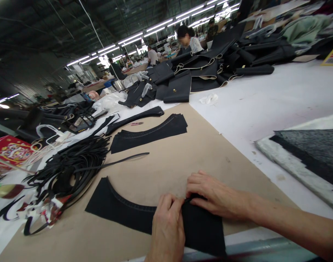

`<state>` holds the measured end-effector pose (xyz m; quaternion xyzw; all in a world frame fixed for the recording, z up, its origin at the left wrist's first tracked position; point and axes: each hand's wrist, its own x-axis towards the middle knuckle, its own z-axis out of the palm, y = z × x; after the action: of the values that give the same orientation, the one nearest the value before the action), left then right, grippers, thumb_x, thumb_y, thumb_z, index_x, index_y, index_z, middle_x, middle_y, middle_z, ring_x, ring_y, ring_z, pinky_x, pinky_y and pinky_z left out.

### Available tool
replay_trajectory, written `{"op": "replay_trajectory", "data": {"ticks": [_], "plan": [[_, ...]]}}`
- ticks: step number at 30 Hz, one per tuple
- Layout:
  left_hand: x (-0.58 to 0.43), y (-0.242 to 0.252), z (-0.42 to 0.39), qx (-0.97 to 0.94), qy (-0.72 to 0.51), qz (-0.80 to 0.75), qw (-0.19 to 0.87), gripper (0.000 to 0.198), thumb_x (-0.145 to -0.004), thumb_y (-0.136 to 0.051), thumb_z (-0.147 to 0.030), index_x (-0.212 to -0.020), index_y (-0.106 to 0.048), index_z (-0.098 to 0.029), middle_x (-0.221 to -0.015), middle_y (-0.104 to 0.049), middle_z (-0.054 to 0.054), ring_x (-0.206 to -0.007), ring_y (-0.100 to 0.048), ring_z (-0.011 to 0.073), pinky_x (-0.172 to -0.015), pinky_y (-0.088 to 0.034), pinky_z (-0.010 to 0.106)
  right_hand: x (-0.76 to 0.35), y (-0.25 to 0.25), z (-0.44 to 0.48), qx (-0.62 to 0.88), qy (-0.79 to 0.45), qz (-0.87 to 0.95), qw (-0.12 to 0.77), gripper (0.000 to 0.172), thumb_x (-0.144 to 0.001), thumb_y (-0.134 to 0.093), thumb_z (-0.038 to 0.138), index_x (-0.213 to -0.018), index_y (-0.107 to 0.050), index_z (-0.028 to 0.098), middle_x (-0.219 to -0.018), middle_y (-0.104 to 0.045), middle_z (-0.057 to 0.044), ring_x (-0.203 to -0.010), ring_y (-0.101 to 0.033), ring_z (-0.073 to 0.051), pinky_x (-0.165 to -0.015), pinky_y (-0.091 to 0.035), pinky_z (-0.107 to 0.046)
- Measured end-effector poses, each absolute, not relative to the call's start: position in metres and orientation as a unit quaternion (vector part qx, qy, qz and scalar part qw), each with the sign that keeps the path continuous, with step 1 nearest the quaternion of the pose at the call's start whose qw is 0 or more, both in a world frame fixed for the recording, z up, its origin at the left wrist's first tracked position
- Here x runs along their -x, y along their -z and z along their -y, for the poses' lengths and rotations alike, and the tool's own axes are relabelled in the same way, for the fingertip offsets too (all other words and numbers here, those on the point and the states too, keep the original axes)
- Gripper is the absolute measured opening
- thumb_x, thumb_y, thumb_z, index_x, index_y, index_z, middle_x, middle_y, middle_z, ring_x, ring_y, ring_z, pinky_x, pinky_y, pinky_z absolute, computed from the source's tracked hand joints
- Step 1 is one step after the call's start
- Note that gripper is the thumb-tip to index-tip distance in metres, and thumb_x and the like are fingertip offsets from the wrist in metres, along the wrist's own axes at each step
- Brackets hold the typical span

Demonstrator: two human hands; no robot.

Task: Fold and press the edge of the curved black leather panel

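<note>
A curved black panel (pixel 125 213), leather or fabric, lies flat with its concave edge away from me. A narrow folded or bound strip with small notches runs along that edge. My left hand (pixel 168 227) lies over the panel right of its middle, fingers closed on the curved edge. Close beside it, my right hand (pixel 214 196) pinches the same edge near the right end. The bit of edge between my fingertips is mostly hidden. Beyond them is a stack of similar curved black panels (pixel 152 133), with a small pink-handled tool (pixel 137 123) just behind it.
Brown paper (pixel 210 153) covers the work area. A heap of black strips (pixel 76 167) lies left, one loose strip (pixel 128 158) reaching inward. Black bag pieces (pixel 180 85) are piled at the back. Dark sheets (pixel 313 153) lie on pale padding at right. Several people work in the background.
</note>
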<state>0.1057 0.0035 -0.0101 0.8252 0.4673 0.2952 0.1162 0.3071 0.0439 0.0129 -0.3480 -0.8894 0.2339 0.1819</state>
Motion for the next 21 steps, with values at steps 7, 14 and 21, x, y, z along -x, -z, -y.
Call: {"op": "replay_trajectory", "data": {"ticks": [7,14,21], "plan": [[-0.106,0.028,0.006,-0.846,-0.303,-0.44,0.01,0.032,-0.091,-0.037,-0.007,-0.112,-0.06,-0.016,-0.084,-0.058,0.007,-0.078,-0.057,0.0175,-0.071,-0.052,0.03,-0.312,-0.013,-0.043,0.362,-0.25,0.874,0.205,0.028,-0.087,-0.062,0.012,-0.113,-0.056,0.019,-0.106,-0.058,-0.005,-0.102,-0.051,-0.02,-0.094,-0.034,-0.036],[-0.104,0.034,0.003,-0.849,-0.302,-0.434,0.022,0.037,-0.09,-0.037,-0.006,-0.119,-0.057,-0.016,-0.086,-0.057,0.007,-0.079,-0.055,0.0185,-0.071,-0.051,0.03,-0.318,-0.019,-0.05,0.344,-0.235,0.893,0.172,0.01,-0.087,-0.061,0.01,-0.091,-0.059,0.02,-0.093,-0.058,-0.001,-0.093,-0.052,-0.019,-0.086,-0.036,-0.033],[-0.108,0.037,0.004,-0.844,-0.292,-0.447,0.043,0.043,-0.09,-0.035,-0.007,-0.125,-0.057,-0.019,-0.085,-0.056,0.007,-0.082,-0.053,0.0202,-0.073,-0.051,0.032,-0.323,-0.019,-0.049,0.332,-0.233,0.897,0.175,0.011,-0.09,-0.059,0.01,-0.091,-0.06,0.021,-0.095,-0.057,-0.001,-0.095,-0.051,-0.018,-0.089,-0.034,-0.033]]}}
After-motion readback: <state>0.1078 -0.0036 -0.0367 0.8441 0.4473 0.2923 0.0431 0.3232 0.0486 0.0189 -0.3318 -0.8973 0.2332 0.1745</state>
